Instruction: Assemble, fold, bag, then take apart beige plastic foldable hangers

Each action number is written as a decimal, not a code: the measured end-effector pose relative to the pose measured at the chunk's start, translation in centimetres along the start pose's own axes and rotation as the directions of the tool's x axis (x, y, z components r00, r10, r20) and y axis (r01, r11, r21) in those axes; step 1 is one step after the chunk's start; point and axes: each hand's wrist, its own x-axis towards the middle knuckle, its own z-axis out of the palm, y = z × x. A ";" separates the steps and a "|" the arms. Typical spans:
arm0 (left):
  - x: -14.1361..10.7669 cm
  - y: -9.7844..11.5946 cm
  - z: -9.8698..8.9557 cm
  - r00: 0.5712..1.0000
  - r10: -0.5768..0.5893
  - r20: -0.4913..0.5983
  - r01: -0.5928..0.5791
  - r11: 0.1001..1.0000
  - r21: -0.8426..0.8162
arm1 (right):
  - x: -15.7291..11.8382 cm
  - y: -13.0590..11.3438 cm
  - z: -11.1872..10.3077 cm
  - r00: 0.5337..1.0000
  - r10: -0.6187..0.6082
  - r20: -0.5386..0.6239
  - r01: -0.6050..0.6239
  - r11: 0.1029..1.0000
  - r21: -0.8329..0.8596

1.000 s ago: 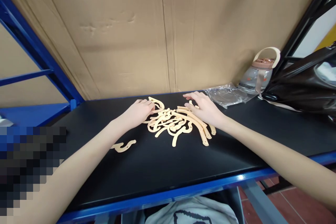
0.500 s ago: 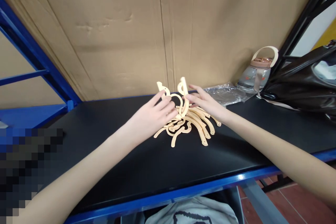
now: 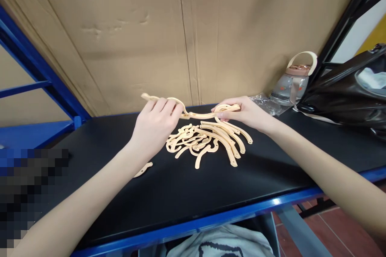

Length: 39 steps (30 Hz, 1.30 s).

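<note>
A beige plastic folding clothes hanger point(image 3: 199, 115) is stretched out level above the black tabletop, its two arms spread apart. My left hand point(image 3: 158, 122) is closed around its left arm, and the far tip sticks out past my knuckles. At the other end, my right hand point(image 3: 241, 112) pinches the right arm between thumb and fingers, near a looped part. Below the hanger lies a loose pile of similar beige hanger parts point(image 3: 221, 136), long curved arms to the right and hook-shaped pieces to the left. One separate beige piece point(image 3: 144, 169) lies by my left forearm, partly hidden by it.
A cardboard sheet point(image 3: 129, 40) stands behind the black tabletop point(image 3: 181, 196). At the back right are a clear plastic bag point(image 3: 267, 104), a water bottle point(image 3: 291, 84) with a handle, and a black bag point(image 3: 340, 96). A blue metal frame point(image 3: 45, 64) rises at the left.
My hands have moved apart, the left one leftward, and the hanger has gone from folded upright to spread out flat. More of the pile and the separate piece now show.
</note>
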 end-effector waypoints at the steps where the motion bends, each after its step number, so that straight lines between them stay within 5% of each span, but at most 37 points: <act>1: -0.1 -0.1 0.0 1.000 -0.004 -0.012 0.004 1.000 -0.007 | 0.0 0.1 0.3 1.000 -0.010 0.004 0.010 1.000 -0.008; 8: -0.1 0.0 -0.7 0.950 -0.210 -0.230 0.176 0.971 -0.159 | 0.0 0.5 1.2 0.969 -0.111 -0.222 0.127 0.990 0.059; 12: -0.2 0.5 -1.3 0.941 -0.200 -0.272 0.139 0.963 -0.229 | -0.4 -0.2 1.7 0.921 -0.157 -0.356 0.184 0.982 0.043; 15: -0.2 1.2 -1.8 0.957 -0.168 -0.235 0.076 0.932 -0.355 | -1.1 -0.8 2.2 0.815 -0.304 -0.492 0.218 0.949 -0.226; 17: -0.2 1.9 -2.1 0.973 -0.182 -0.140 0.088 0.860 -0.503 | -1.5 -1.1 2.3 0.705 -0.525 -0.476 0.227 0.804 -0.550; 20: -0.1 2.9 -2.6 0.967 -0.199 0.158 0.244 0.549 -0.799 | -1.8 -1.5 2.3 0.524 -0.835 -0.171 0.318 0.378 -0.870; 22: -0.1 3.5 -2.9 0.939 -0.133 0.318 0.341 0.219 -0.914 | -1.9 -1.8 2.4 0.422 -0.904 0.067 0.399 0.119 -0.909; 24: 0.0 4.0 -3.1 0.924 -0.054 0.379 0.375 -0.071 -0.924 | -2.0 -1.9 2.8 0.377 -0.896 0.236 0.423 -0.060 -0.904; 27: 0.1 4.4 -3.3 0.901 -0.023 0.432 0.405 -0.307 -0.861 | -2.3 -2.0 3.7 0.368 -0.868 0.333 0.387 -0.183 -0.904; 32: 0.4 4.5 -3.2 0.863 -0.031 0.504 0.447 -0.416 -0.792 | -2.5 -1.6 4.8 0.394 -0.854 0.339 0.326 -0.215 -0.920; 39: 0.8 4.3 -3.3 0.823 -0.020 0.567 0.430 -0.631 -0.646 | -2.1 -2.0 5.1 0.505 -0.829 0.241 0.323 -0.077 -0.943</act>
